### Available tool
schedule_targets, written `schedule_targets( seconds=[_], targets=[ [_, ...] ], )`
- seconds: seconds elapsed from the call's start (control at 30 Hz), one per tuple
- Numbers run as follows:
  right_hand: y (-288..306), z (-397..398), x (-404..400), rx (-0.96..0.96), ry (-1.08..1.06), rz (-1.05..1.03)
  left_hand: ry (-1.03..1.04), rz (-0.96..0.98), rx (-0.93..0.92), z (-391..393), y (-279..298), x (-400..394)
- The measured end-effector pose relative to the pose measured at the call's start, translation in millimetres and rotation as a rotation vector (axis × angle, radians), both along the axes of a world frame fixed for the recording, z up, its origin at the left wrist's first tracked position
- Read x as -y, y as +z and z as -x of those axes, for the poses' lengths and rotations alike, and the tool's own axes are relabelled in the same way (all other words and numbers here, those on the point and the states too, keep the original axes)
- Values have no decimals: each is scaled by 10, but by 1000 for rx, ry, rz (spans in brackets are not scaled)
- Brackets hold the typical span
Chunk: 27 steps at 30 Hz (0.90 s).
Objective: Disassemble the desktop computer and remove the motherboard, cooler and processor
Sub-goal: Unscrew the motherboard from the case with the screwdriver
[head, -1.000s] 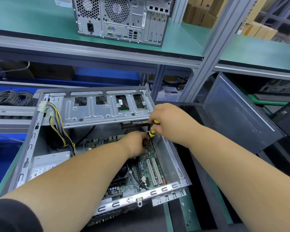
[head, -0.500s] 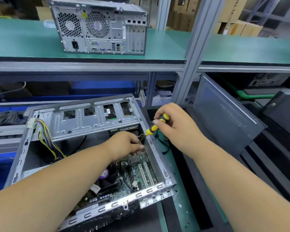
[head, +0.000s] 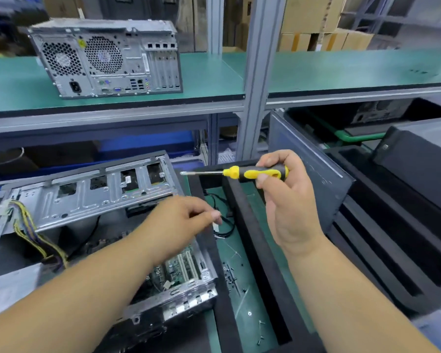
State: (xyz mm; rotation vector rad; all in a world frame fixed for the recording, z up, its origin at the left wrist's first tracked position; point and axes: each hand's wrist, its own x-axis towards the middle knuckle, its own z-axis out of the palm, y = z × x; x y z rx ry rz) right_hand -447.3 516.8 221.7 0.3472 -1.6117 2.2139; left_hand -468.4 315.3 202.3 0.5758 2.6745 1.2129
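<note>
Lying open on its side at the left of the green bench, the desktop case point(head: 92, 200) has the motherboard point(head: 181, 271) bolted flat to its floor, the white expansion slots showing just past the person's left forearm. That board looks to me like a thin, stiff, fragile sheet: light, unwilling to bend, best lifted by its bare edges and never by slots or chips. The cooler I cannot make out; the arm hides that part. The right hand point(head: 285, 200) is curled round the yellow-and-black screwdriver point(head: 255, 172), thumb and fingers wrapped on the handle, the shaft level and pointing left, well clear of the case. The left hand point(head: 178, 225) hovers over the case's right wall, fingertips drawn together in a pinch; whether a screw sits between them is too small to tell. Loose screws point(head: 233, 276) lie scattered in the tray point(head: 239, 205) just beside the case
</note>
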Motion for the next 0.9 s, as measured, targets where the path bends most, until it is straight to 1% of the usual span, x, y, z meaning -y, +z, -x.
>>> schedule_targets(
  seconds=[0.07, 0.13, 0.2, 0.23, 0.27, 0.37, 0.4, 0.43, 0.5, 0.57, 0.6, 0.63, 0.7, 0.8, 0.9],
  targets=[
    [36, -43, -60, -47, -19, 9, -137, 203, -124, -76, 6, -262],
    [55, -81, -116, -76, -47, -7, -268, 450, -237, -125, -49, -533],
    [51, -110, -182, -89, -52, -34, -349, 672, -338, -178, -118, -784],
    [42, -120, -214, -88, -45, -47, -367, 719, -371, -202, -153, -890],
    [31, -131, -248, -83, -39, -60, -367, 722, -382, -227, -183, -972],
    [-15, -145, -338, -56, -32, -92, -319, 569, -351, -295, -218, -1062],
    [-31, -147, -362, -52, -31, -105, -300, 494, -316, -316, -203, -1057],
    [-49, -142, -386, -46, -31, -119, -271, 379, -264, -332, -184, -1044],
    [-102, -127, -425, -24, -46, -155, -191, 65, -107, -376, -115, -1003],
    [-161, -105, -432, 12, -84, -223, -108, -325, 53, -437, -35, -943],
    [-185, -96, -419, 31, -102, -261, -63, -460, 67, -462, 5, -911],
    [-207, -83, -394, 48, -114, -288, -21, -543, 50, -484, 48, -883],
    [-231, -60, -314, 72, -107, -315, 34, -586, -1, -524, 122, -846],
    [-243, -47, -143, 94, -48, -310, 120, -538, -51, -568, 184, -786],
    [-234, -31, 41, 80, 13, -282, 213, -530, -100, -601, 201, -649]
  ],
)
